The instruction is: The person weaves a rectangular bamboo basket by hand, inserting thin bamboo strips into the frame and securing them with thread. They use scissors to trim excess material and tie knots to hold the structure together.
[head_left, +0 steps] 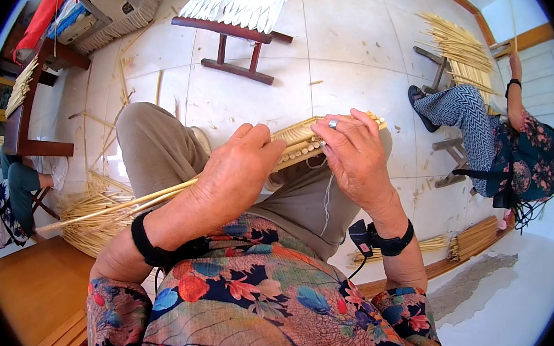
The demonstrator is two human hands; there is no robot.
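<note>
Above my lap lies a narrow piece of pale yellow stalks [301, 150] bound side by side, a row of round cut ends along its near edge. My left hand [241, 163] is closed, its fingers curled on the left end of this piece. Long loose stalks [139, 202] run from under that hand across my left forearm. At the other end, my right hand [356, 155], with a ring, grips the piece between thumb and bent fingers. White thread [327, 204] dangles below the right hand onto my trousers. Its upper end is hidden by the fingers.
A folding stool [237, 30] with white straps stands ahead. Stalks [462, 51] rest on another stool at far right, beside a seated person [529, 149]. A stalk pile [92, 219] lies at left, near another person [7, 205] and a wooden bench [45, 148].
</note>
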